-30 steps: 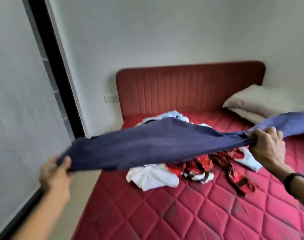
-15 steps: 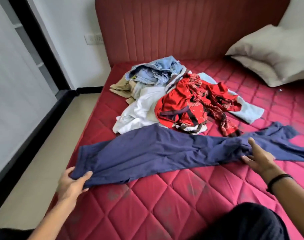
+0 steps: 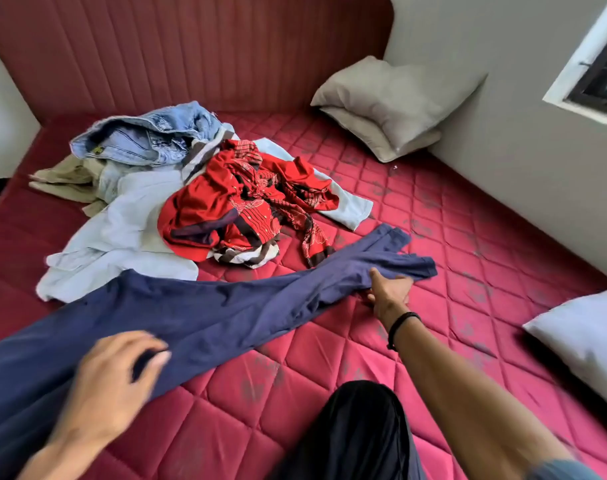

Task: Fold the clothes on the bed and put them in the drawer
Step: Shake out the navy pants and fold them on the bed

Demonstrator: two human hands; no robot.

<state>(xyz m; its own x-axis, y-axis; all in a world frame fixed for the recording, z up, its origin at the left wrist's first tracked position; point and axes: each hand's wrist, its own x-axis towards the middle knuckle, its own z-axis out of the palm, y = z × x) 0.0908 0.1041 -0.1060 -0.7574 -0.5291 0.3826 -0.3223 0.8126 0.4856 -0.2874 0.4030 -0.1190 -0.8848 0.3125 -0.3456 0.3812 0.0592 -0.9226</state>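
The navy trousers [image 3: 198, 306] lie stretched across the red quilted mattress [image 3: 329, 358], running from the 8 o'clock corner of the view to their leg ends near centre-right.

Left hand [image 3: 111, 386]: positioned at 7 o'clock, over the waist end of the trousers. The fingers are curled, with dark fabric showing between thumb and fingertips; motion blur prevents a firm reading of the grip.

Right hand [image 3: 388, 292]: extended to the leg end of the trousers. The thumb lies on top of the cloth and the fingers appear tucked under its edge, pinching it. A black band [image 3: 400, 327] sits on the wrist.

Surrounding items:
- A pile of unfolded clothes lies at 11 o'clock from the trousers: a red patterned garment [image 3: 239, 206] on top, a pale blue shirt [image 3: 122, 233] beneath it and touching the trousers' upper edge, denim jeans [image 3: 146, 136] behind, and a beige garment [image 3: 66, 178] at the far left.
- Two stacked grey pillows [image 3: 392, 102] rest at 1 o'clock against the padded headboard [image 3: 191, 53] and the wall.
- A further pillow [image 3: 586, 337] lies at 3 o'clock.
- The person's dark-clothed knee [image 3: 357, 431] rests on the mattress at 6 o'clock, between the two arms.
- A window corner [image 3: 603, 71] shows at 2 o'clock.
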